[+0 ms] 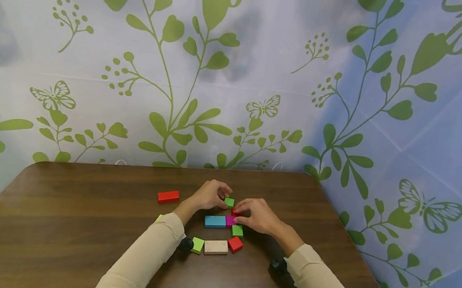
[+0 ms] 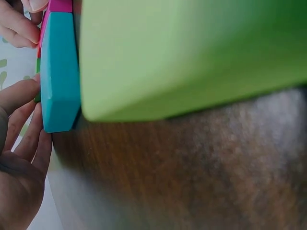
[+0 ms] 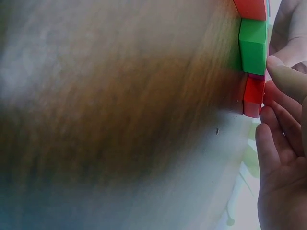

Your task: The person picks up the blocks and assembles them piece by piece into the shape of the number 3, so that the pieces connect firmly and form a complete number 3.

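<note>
My left hand [image 1: 211, 196] pinches a small green block [image 1: 228, 202] behind the row, thumb near its front corner and fingers bent round its far side. Just right of it, my right hand [image 1: 262, 217] has a red block [image 3: 253, 96] between its thumb and fingertips. That thumb lies close over a magenta block [image 1: 230, 221], which adjoins the end of a long blue block [image 1: 215, 222]. In front of the magenta one sits another green block [image 1: 238, 231]. In the left wrist view the blue block [image 2: 60, 72] partly hides the left fingertips.
Nearer me, a lime block [image 1: 197, 245], a plain wooden block [image 1: 216, 247] and a turned red block [image 1: 235, 244] form a line. A long red block [image 1: 168, 197] lies farther left. Another lime block [image 1: 159, 218] shows beside the left sleeve. Patterned curtains hang behind the table [image 1: 80, 221].
</note>
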Demonstrator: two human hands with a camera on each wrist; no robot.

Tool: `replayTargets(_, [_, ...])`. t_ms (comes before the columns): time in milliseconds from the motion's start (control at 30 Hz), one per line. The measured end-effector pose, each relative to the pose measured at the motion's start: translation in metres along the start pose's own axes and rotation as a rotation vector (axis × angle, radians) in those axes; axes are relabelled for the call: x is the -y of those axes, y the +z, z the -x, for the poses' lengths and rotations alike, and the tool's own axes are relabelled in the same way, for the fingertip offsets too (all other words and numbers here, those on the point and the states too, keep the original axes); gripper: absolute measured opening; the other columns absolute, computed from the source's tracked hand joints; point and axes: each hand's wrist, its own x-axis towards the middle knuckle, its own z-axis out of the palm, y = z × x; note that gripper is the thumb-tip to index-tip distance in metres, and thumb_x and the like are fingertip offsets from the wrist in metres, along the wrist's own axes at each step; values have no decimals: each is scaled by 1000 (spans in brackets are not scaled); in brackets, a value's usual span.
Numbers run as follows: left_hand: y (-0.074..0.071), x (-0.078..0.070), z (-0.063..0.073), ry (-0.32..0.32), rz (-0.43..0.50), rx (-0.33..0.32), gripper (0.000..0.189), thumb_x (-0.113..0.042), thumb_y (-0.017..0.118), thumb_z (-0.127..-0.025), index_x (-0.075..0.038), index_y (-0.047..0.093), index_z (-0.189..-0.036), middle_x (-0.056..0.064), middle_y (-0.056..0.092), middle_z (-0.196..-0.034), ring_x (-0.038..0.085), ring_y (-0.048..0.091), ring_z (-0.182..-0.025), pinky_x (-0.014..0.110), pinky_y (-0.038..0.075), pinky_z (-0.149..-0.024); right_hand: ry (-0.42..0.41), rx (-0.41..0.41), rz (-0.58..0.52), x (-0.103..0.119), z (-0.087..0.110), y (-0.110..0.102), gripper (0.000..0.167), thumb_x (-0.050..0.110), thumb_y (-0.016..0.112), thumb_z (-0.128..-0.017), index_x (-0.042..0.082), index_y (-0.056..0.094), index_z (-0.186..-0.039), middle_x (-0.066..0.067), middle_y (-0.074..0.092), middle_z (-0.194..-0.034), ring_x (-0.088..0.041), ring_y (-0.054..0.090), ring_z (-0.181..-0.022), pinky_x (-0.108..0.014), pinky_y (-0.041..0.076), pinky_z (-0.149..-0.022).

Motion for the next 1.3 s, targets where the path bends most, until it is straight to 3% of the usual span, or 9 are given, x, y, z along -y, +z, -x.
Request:
replayTargets(800, [-2,-1,2,14,6,18,40,-2,87,-83,0,72,-121,11,72,-109,26,68,-101,37,57,-87,-5,5,11,-1,-3,0,23,20,81,-92,7,81,-112,-6,73,-119,-27,67,-114,-49,50,-101])
replayTargets(1300, [-19,-7,14,13,26,1,46,0,85,-84,3,68,-127,17,71,-116,31,67,-108,40,57,-88,6,18,21,-2,-3,0,23,22,80,-93,8,82,-111,-7,73,-119,-27,66,-114,-50,50,-101])
